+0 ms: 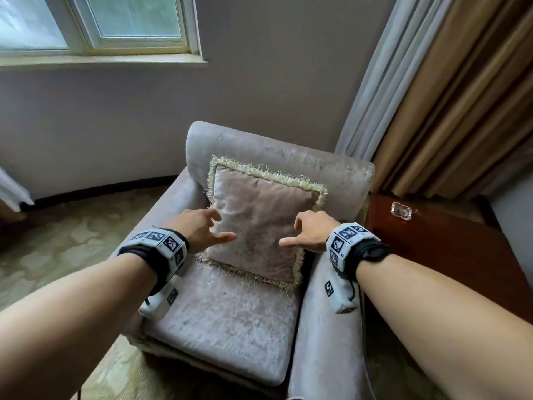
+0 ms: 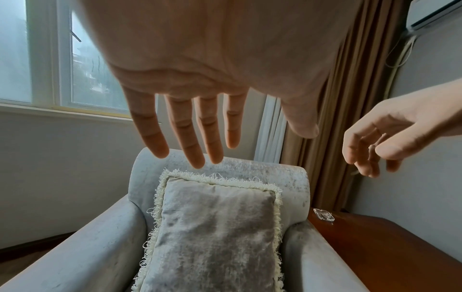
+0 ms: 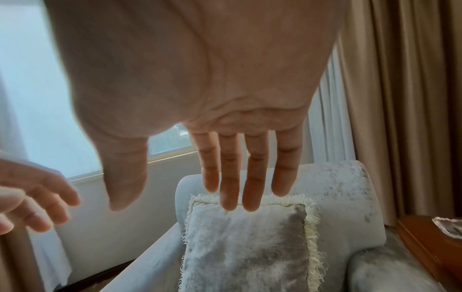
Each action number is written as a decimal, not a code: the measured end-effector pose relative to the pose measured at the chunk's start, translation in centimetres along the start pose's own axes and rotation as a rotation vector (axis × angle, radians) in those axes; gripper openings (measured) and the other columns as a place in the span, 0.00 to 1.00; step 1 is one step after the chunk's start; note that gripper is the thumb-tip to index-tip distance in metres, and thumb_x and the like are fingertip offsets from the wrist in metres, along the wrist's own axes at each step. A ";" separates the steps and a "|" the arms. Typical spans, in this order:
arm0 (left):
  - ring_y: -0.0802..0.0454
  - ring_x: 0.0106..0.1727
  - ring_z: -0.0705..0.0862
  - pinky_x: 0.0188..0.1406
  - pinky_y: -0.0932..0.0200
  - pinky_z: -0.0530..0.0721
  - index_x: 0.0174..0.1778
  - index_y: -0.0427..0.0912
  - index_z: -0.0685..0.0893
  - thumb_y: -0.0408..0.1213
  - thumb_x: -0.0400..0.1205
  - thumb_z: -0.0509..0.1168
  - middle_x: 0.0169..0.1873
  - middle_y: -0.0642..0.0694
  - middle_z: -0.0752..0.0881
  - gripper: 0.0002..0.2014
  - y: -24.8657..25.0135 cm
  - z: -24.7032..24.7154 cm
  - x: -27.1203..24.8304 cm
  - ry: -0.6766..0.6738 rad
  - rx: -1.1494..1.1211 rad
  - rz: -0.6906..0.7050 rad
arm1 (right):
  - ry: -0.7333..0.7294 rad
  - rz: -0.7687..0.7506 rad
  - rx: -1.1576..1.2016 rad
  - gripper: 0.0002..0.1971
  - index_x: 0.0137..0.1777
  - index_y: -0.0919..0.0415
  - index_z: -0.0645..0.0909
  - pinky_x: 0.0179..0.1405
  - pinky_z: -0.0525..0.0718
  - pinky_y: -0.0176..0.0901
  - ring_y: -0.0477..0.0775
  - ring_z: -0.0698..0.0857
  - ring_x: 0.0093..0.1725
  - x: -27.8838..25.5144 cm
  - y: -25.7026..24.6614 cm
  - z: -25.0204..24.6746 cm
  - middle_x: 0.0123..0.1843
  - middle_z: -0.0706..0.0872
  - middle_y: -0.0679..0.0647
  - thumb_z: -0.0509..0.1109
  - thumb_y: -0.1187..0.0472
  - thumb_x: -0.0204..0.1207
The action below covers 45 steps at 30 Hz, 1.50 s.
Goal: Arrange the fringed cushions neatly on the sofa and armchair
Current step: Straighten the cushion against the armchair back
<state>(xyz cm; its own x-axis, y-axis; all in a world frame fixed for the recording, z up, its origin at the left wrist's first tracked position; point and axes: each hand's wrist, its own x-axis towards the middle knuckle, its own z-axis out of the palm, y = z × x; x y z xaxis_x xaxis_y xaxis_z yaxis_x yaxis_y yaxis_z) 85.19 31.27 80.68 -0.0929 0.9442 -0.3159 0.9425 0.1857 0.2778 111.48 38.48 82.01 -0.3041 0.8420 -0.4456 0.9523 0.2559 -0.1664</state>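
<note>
- Both hands were out in front of the cushion and neither had hold of anything: the left hand (image 1: 199, 230) had its fingers spread and straight, and the right hand (image 1: 310, 230) hung with fingers loosely bent.
- From the wrist views, the left hand's fingers (image 2: 192, 136) and the right hand's fingers (image 3: 252, 173) hung clear of the fabric, so no grip on anything.
- Between them sat the square pinkish-grey velvet cushion with the cream fringed edge (image 1: 256, 223), standing on the seat and leaning back against the backrest, a bit skewed toward the right arm of the chair.
- That was on the pale grey crushed-velvet armchair (image 1: 230, 321), which stood in a corner of the room.
- Just beside the armchair's right arm was a dark reddish-brown wooden side table (image 1: 438, 249) with a small clear glass dish (image 1: 401, 210) on it, near the back corner.
- Behind the table hung tan-brown drapes (image 1: 461, 96) with a pale sheer curtain (image 1: 372, 90) next to them.
- Up on the left wall was a white-framed window (image 1: 95, 24), and the floor had greenish patterned carpet (image 1: 57, 241).
- Both wrists carried white bands with black square markers (image 1: 161, 241).
</note>
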 end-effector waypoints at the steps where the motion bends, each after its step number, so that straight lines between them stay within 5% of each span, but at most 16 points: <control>1: 0.48 0.62 0.84 0.63 0.51 0.81 0.64 0.55 0.81 0.81 0.61 0.57 0.61 0.53 0.88 0.43 -0.5 -0.1 0.9 -0.008 0.008 0.008 | -0.008 0.014 0.011 0.35 0.62 0.57 0.83 0.58 0.83 0.48 0.59 0.84 0.62 0.7 -0.2 0.0 0.60 0.87 0.56 0.73 0.28 0.68; 11: 0.48 0.63 0.84 0.63 0.51 0.81 0.67 0.53 0.79 0.75 0.70 0.63 0.62 0.51 0.87 0.37 -4.7 -0.2 11.1 -0.070 0.061 -0.027 | -0.113 0.129 0.122 0.35 0.60 0.62 0.85 0.56 0.85 0.50 0.58 0.86 0.58 12.1 0.1 0.8 0.56 0.89 0.57 0.73 0.30 0.69; 17: 0.48 0.59 0.84 0.54 0.54 0.80 0.63 0.47 0.81 0.73 0.73 0.64 0.57 0.48 0.88 0.36 -7.8 0.1 20.0 -0.140 0.120 -0.105 | -0.161 0.182 0.202 0.34 0.59 0.55 0.80 0.58 0.83 0.52 0.58 0.83 0.60 22.1 0.2 3.2 0.56 0.86 0.54 0.72 0.27 0.67; 22: 0.43 0.62 0.85 0.61 0.44 0.84 0.68 0.54 0.78 0.89 0.51 0.51 0.62 0.47 0.86 0.57 -9.6 5.3 27.7 -0.216 0.054 -0.152 | -0.227 0.311 0.242 0.35 0.60 0.56 0.77 0.58 0.82 0.53 0.61 0.82 0.60 26.7 3.7 7.9 0.59 0.84 0.56 0.72 0.27 0.66; 24: 0.42 0.63 0.84 0.60 0.43 0.85 0.71 0.55 0.76 0.90 0.51 0.51 0.64 0.46 0.85 0.58 -10.5 8.1 30.0 -0.250 0.049 -0.177 | -0.261 0.391 0.262 0.36 0.59 0.56 0.77 0.60 0.82 0.54 0.62 0.82 0.61 28.0 5.4 9.9 0.60 0.83 0.57 0.73 0.27 0.65; 27: 0.38 0.66 0.82 0.61 0.41 0.83 0.76 0.50 0.71 0.87 0.54 0.58 0.68 0.42 0.82 0.59 -11.8 11.2 33.8 -0.257 0.029 -0.239 | -0.259 0.504 0.289 0.47 0.69 0.61 0.74 0.63 0.82 0.57 0.65 0.81 0.66 30.4 7.7 12.6 0.67 0.82 0.61 0.73 0.24 0.61; 29: 0.35 0.68 0.81 0.63 0.38 0.82 0.77 0.44 0.68 0.88 0.49 0.59 0.69 0.36 0.79 0.66 -13.2 13.1 36.6 -0.244 0.004 -0.272 | -0.232 0.601 0.320 0.59 0.81 0.70 0.62 0.67 0.80 0.57 0.69 0.77 0.73 32.1 8.8 14.3 0.73 0.79 0.67 0.75 0.26 0.62; 32: 0.32 0.71 0.77 0.67 0.35 0.79 0.76 0.41 0.67 0.87 0.42 0.62 0.70 0.31 0.76 0.72 -15.4 15.8 40.9 -0.236 -0.010 -0.302 | -0.226 0.706 0.327 0.71 0.83 0.78 0.45 0.70 0.76 0.57 0.71 0.73 0.77 34.3 10.1 16.7 0.77 0.73 0.73 0.77 0.26 0.60; 35: 0.33 0.71 0.77 0.68 0.38 0.79 0.75 0.40 0.69 0.85 0.38 0.69 0.70 0.32 0.77 0.73 -17.6 18.1 44.2 -0.291 -0.010 -0.320 | -0.239 0.675 0.263 0.73 0.78 0.79 0.63 0.67 0.78 0.56 0.71 0.77 0.72 36.7 11.0 18.5 0.72 0.78 0.72 0.72 0.17 0.50; 38: 0.39 0.69 0.82 0.68 0.45 0.81 0.72 0.47 0.79 0.82 0.35 0.73 0.68 0.43 0.85 0.68 -19.0 20.6 46.3 -0.383 -0.071 -0.232 | -0.275 0.617 0.232 0.66 0.69 0.67 0.81 0.62 0.80 0.51 0.67 0.82 0.67 38.7 11.6 19.4 0.68 0.85 0.65 0.66 0.13 0.42; 41: 0.48 0.62 0.85 0.64 0.51 0.82 0.61 0.53 0.88 0.78 0.39 0.77 0.57 0.54 0.89 0.54 -19.0 22.7 47.1 -0.504 -0.196 -0.146 | -0.209 0.642 0.380 0.72 0.79 0.58 0.76 0.64 0.78 0.45 0.62 0.80 0.72 39.6 12.1 20.5 0.77 0.80 0.57 0.71 0.16 0.31; 45: 0.53 0.61 0.86 0.66 0.50 0.83 0.61 0.57 0.88 0.75 0.45 0.80 0.59 0.58 0.89 0.48 -19.8 25.2 47.2 -0.458 -0.356 -0.103 | -0.122 0.653 0.546 0.68 0.82 0.60 0.70 0.67 0.72 0.38 0.59 0.77 0.76 39.8 12.2 21.6 0.79 0.77 0.56 0.82 0.29 0.39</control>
<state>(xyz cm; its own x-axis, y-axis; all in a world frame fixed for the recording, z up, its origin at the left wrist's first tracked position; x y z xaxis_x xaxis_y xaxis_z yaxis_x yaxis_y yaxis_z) 70.23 65.33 37.39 0.0446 0.7178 -0.6948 0.7627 0.4247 0.4877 110.46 64.88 43.19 0.2698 0.6762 -0.6856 0.8013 -0.5525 -0.2296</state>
